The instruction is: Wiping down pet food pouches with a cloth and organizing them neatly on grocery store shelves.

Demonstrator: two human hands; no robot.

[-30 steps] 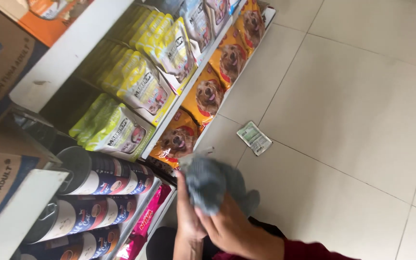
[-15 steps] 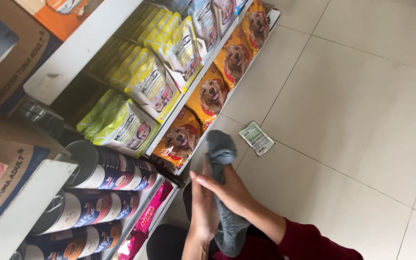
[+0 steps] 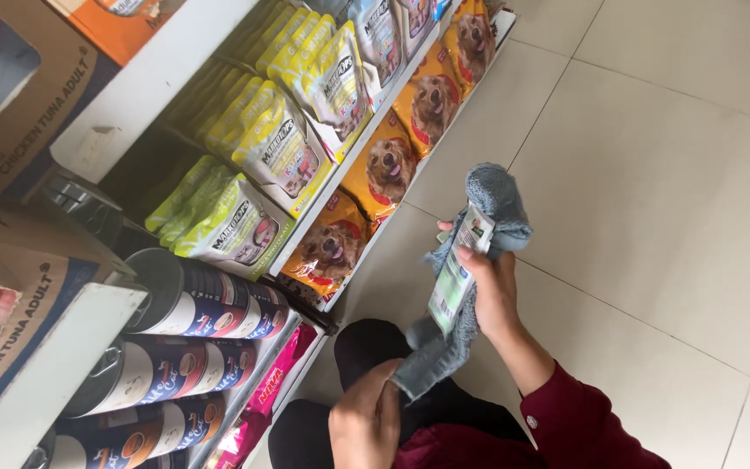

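A white shelf [image 3: 145, 91] unit runs along the left side, its tiers stepping down toward a pale tiled floor [image 3: 653, 174]. On the upper tier stand yellow-green pouches [image 3: 279, 148] packed in rows; below them, along the lowest tier, orange pouches [image 3: 388, 165] printed with dog pictures lean outward over the floor. Nearer the camera lie dark cans [image 3: 201, 304] stacked on their sides, with pink packets [image 3: 275, 382] beneath them, and cardboard boxes [image 3: 10, 87] sit at the top left. The person's dark-clothed knee [image 3: 375, 343] fills the space between the shelf foot and the hands. The right hand [image 3: 492, 291], in a dark red sleeve [image 3: 583, 426], is raised over the floor just in front of the orange pouches; its fingers [image 3: 470, 260] are clenched around a grey cloth [image 3: 496, 204] and a small flat green-and-white sachet [image 3: 457, 278], the sachet pressed against the cloth by the thumb side of the hand. The cloth bunches above the fingers and hangs down below them toward the lap. There the left hand [image 3: 366, 421] pinches the cloth's lower end, fingers closed on the fabric, close above the knee and well apart from the shelf.
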